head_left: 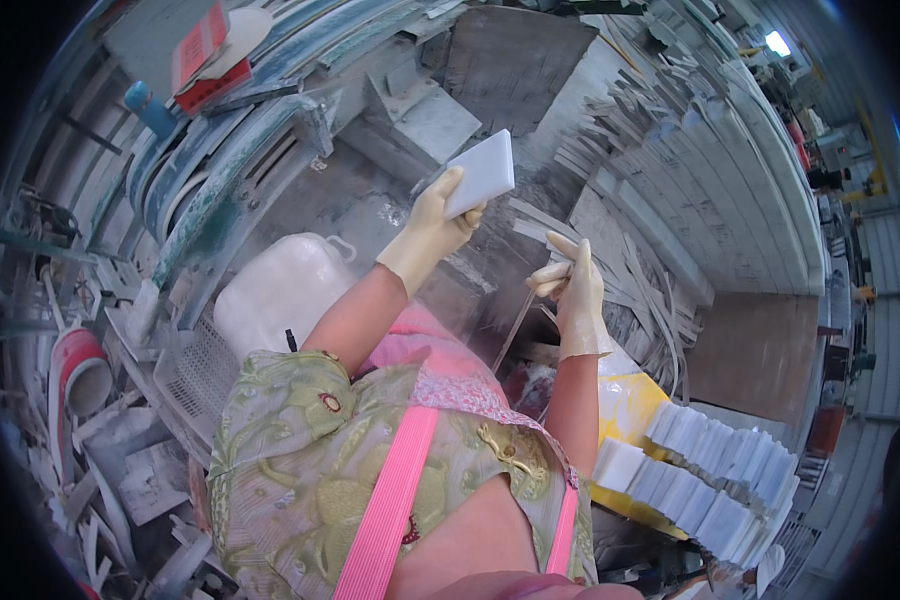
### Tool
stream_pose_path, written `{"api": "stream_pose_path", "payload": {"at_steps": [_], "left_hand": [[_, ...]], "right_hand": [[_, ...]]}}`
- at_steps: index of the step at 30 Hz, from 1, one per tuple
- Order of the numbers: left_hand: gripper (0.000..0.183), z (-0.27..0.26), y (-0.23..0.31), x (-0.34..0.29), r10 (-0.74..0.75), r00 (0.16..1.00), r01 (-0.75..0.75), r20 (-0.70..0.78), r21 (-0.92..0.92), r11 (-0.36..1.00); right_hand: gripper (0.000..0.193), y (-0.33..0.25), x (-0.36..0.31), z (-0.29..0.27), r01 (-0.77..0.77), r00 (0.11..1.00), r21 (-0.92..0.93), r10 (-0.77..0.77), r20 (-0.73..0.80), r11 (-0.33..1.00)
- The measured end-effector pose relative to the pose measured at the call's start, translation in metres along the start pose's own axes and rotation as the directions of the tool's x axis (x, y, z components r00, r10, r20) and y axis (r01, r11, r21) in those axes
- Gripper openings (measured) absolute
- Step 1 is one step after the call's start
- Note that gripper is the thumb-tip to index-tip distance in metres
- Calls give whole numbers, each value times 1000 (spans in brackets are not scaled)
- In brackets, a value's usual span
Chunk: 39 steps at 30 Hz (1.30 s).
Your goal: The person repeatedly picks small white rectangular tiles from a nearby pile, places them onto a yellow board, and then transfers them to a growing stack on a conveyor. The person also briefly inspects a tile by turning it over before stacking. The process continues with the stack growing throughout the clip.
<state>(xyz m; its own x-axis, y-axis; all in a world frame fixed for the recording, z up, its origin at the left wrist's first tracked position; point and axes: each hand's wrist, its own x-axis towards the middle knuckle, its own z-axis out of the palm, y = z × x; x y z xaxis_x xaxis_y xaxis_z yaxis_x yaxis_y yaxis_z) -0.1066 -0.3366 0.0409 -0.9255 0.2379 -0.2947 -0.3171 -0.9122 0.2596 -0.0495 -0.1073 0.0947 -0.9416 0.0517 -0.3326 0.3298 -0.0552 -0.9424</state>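
My left hand (438, 225), in a pale cream rubber glove, grips a flat white stone tile (483, 174) by its near lower edge. The tile is tilted up, its broad face toward me, over the grey work surface. To the right, my right hand (574, 290) wears a matching glove. Its fingers are partly bent and apart, and I make out nothing held in them. It is apart from the tile, near a thin stick (513, 328) and loose stone strips.
Stacked white tiles (705, 470) stand at the lower right beside a yellow surface (630, 405). Long stone slabs (730, 200) lean at the right. A white plastic container (275, 290) sits left of my arm. A blue bottle (150, 108) and red box (210, 85) are far left.
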Motion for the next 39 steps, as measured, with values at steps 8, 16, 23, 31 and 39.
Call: {"api": "stream_pose_path", "payload": {"at_steps": [8,16,23,31,39], "left_hand": [[32,-24,-35,52,-146,988,132,48,216,967],[33,7,-136,48,-568,765,103,303,814,572],[54,38,-213,8,-993,101,305,-66,952,-32],[74,20,-247,-83,-986,-164,125,-2,992,-23],[70,10,-255,-95,-970,49,-18,-236,971,-237]], "right_hand": [[59,18,4,-19,74,995,115,-66,-72,991],[43,84,-37,-63,199,901,218,-91,-425,955],[48,173,-151,-60,444,653,474,87,-752,760],[58,239,-242,3,311,160,82,32,-987,947],[43,178,-265,8,459,287,232,104,-952,858]]}}
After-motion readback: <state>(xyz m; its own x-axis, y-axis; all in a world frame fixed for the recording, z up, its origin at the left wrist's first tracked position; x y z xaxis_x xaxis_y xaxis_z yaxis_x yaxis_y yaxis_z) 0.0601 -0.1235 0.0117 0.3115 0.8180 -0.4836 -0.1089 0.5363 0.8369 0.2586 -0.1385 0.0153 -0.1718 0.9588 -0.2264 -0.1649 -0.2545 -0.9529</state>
